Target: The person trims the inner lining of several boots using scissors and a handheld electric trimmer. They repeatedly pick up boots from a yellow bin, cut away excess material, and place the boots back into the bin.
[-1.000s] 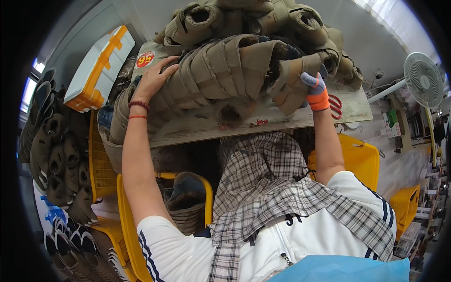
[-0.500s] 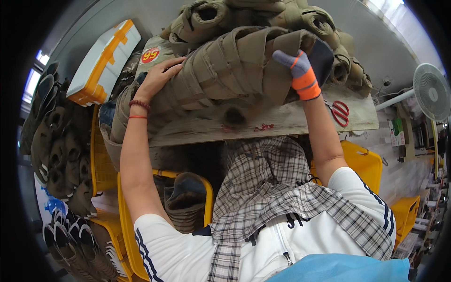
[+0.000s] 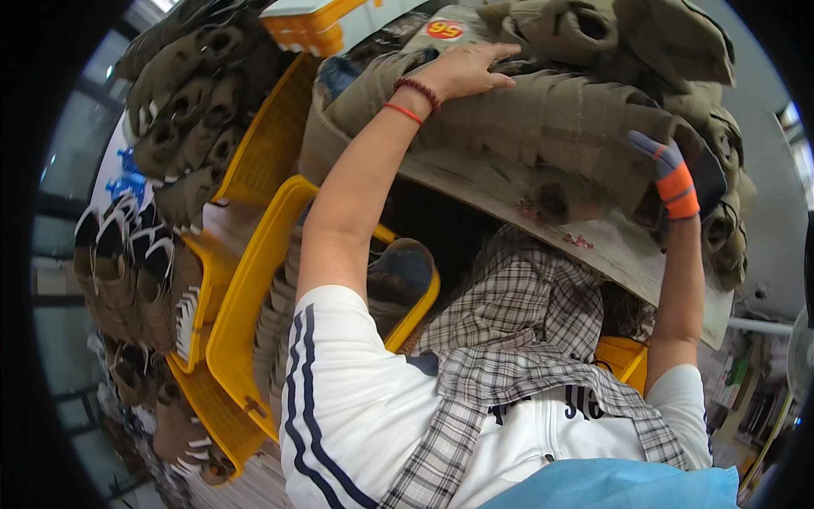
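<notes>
A long row of nested khaki fabric shoe uppers [image 3: 543,110] lies across the workbench [image 3: 610,246]. My bare left hand [image 3: 466,72], with beaded and red bracelets on its wrist, is over the top of the row's left part. Its fingers are stretched out and apart. At the right end is my right hand [image 3: 677,182] in a grey and orange glove. Its thumb lies on the near side of the end upper, while the other fingers are hidden behind it, gripping that end.
More khaki uppers [image 3: 577,25] are heaped behind the row. A white and orange box [image 3: 318,25] stands at the far left of the bench. Yellow crates [image 3: 242,314] holding uppers are on my left, near hanging bundles of uppers [image 3: 186,110]. A white fan [image 3: 799,356] shows at the right edge.
My view has turned left, so the bench appears tilted and further right. My left hand's fingers have straightened and spread over the row. The right hand stays at the row's right end.
</notes>
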